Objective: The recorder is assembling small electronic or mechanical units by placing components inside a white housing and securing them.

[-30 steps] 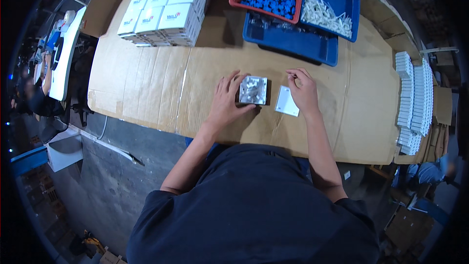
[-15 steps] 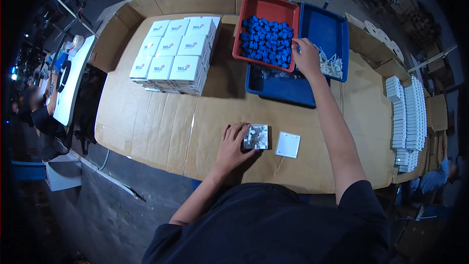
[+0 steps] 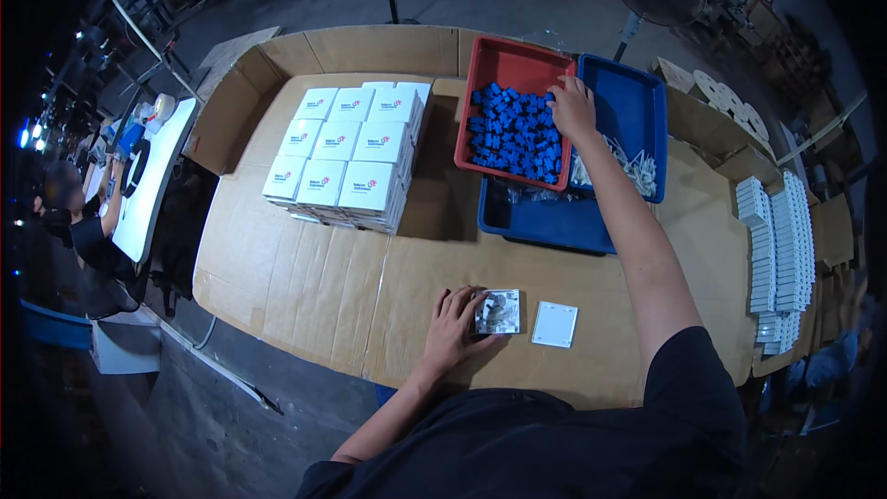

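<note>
My left hand (image 3: 455, 323) rests on the cardboard-covered table (image 3: 305, 286), fingers touching the left side of a small square white and grey part (image 3: 498, 311). A flat white square cover (image 3: 555, 324) lies just right of that part. My right hand (image 3: 573, 105) reaches far forward over the right edge of a red tray (image 3: 504, 60) filled with several small blue pieces (image 3: 513, 134). Its fingers curl down among the blue pieces; whether they hold one is hidden.
A blue tray (image 3: 637, 111) with white small parts sits right of the red one, above another blue tray (image 3: 545, 222). Stacked white boxes (image 3: 346, 157) stand at the left. Rows of white plates (image 3: 781, 259) line the right edge. Another person (image 3: 78, 222) sits far left.
My right hand left the white cover near the table's front and reached forward to the red tray of blue pieces. My left hand stayed by the square part.
</note>
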The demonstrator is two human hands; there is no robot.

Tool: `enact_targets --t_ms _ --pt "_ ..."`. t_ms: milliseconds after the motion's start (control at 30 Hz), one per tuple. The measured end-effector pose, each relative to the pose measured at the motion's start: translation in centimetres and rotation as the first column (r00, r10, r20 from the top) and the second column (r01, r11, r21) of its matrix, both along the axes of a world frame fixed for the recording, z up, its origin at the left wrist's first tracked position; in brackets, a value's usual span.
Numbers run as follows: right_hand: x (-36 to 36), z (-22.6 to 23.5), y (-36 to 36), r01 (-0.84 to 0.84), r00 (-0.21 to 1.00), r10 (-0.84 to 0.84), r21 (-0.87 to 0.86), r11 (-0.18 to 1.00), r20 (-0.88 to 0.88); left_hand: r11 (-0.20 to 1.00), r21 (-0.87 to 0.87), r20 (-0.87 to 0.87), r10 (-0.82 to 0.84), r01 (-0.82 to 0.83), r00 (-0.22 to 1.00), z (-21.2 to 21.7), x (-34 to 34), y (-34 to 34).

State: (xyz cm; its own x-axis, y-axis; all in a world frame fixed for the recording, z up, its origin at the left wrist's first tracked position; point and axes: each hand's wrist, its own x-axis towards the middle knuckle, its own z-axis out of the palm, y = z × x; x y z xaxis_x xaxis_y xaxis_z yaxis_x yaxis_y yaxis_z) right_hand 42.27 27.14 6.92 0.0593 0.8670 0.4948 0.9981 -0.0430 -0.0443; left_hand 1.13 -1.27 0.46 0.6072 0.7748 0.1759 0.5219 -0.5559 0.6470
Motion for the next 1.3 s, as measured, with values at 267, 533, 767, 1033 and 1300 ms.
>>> enact_targets --t_ms 267,533,767,1033,1300 --pt "-1.4 5.2 -5.5 -0.130 0.957 0.221 0.409 0.903 -0.186 1.000 -0.025 0.020 0.009 -0.008 1.000 1.1 0.4 -0.7" --pt "-9.2 13.0 -19.0 -0.330 0.886 0.464 0.706 0.627 0.002 0.998 0.054 0.004 0.018 -0.018 1.000 0.3 0.3 -0.8" --pt "-10.5 11.5 -24.6 0.030 -0.374 0.494 0.522 0.852 -0.785 0.996 0.094 0.030 -0.010 0.007 0.999 -1.0 0.4 -0.5" --pt "-11.5 9.8 -29.1 0.083 -0.725 0.367 0.455 0.887 -0.583 0.988 0.154 0.067 -0.026 0.016 0.997 -1.7 0.7 -0.7" --pt "-12.0 10.7 -32.6 0.079 -0.826 0.353 0.531 0.844 -0.439 0.986 0.166 0.068 -0.030 0.018 0.997 -2.5 0.6 -1.4"
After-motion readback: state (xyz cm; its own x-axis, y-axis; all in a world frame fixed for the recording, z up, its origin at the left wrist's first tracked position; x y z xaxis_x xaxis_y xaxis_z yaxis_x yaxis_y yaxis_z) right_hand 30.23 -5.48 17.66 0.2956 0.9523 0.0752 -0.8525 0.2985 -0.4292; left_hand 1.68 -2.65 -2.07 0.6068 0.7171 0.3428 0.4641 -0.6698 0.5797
